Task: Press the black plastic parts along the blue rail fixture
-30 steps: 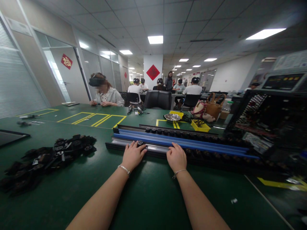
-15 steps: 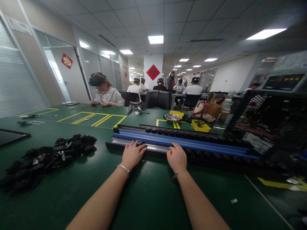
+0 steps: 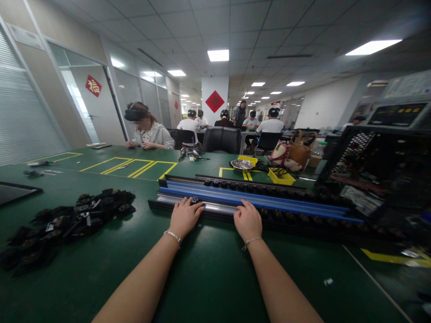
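A long channel-shaped rail, silvery inside with dark edges, lies across the green table in front of me. My left hand is closed at its left part, fingers and thumb around a small black part that sits in the channel. My right hand grips the same rail farther right, its fingers bent over the near edge; its fingertips are partly hidden. Just behind runs a blue strip. To the right of my right hand, several black parts line the rail.
A heap of black parts lies on the left of the table. Beyond the rails stand a metal bowl and a yellow tray. An open black computer case is at the right. A co-worker sits across the table at the left.
My left hand has shifted very slightly to the left along the rail, with the small black part by its fingers. My right hand has stayed in place.
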Tool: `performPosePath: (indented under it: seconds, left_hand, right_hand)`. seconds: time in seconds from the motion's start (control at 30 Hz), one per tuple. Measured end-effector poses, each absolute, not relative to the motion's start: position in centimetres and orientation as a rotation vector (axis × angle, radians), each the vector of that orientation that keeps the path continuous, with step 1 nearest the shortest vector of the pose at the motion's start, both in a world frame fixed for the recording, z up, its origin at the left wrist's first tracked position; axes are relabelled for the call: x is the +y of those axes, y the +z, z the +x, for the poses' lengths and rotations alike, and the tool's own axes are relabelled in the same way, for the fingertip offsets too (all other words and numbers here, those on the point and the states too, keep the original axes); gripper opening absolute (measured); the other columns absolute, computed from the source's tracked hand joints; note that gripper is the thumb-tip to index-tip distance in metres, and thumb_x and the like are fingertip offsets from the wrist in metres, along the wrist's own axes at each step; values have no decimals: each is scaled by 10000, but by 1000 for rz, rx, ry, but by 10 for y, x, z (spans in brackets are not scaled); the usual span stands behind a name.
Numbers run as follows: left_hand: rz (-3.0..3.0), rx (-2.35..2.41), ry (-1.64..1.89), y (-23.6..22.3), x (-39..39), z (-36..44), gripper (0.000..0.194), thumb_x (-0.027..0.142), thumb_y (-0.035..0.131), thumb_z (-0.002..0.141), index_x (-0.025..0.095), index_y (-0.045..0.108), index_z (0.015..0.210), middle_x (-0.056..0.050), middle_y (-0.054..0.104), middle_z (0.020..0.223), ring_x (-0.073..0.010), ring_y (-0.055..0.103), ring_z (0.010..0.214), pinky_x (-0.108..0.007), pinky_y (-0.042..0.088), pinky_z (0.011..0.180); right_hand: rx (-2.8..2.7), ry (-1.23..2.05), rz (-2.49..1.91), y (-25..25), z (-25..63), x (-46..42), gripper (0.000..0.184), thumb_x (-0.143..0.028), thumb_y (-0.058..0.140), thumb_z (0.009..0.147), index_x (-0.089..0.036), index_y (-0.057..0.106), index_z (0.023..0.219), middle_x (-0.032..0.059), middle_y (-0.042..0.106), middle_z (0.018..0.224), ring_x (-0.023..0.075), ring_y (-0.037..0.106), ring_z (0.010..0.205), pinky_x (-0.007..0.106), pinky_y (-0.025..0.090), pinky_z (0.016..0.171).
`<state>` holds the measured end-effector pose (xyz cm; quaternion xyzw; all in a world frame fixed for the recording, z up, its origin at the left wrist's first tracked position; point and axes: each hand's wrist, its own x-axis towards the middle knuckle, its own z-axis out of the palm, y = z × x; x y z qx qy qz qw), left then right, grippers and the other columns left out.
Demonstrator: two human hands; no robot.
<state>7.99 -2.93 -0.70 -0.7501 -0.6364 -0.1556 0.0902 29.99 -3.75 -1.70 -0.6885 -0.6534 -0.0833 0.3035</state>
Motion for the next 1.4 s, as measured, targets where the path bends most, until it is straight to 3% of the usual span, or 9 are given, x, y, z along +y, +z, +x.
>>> performPosePath:
  seconds: [1.4]
  left_hand:
    - [-2143,-1973,-486,-4,-27,72,471,510,241,909,367,623,1144,-68,558,1285,-274,460,1214,-466,303,1002]
  right_hand:
    - [-1730,-213,-1805,-16,300,-38,345,-175,402,786,-164,717,928,81,601,1216,225,480,1171,349,340,1005]
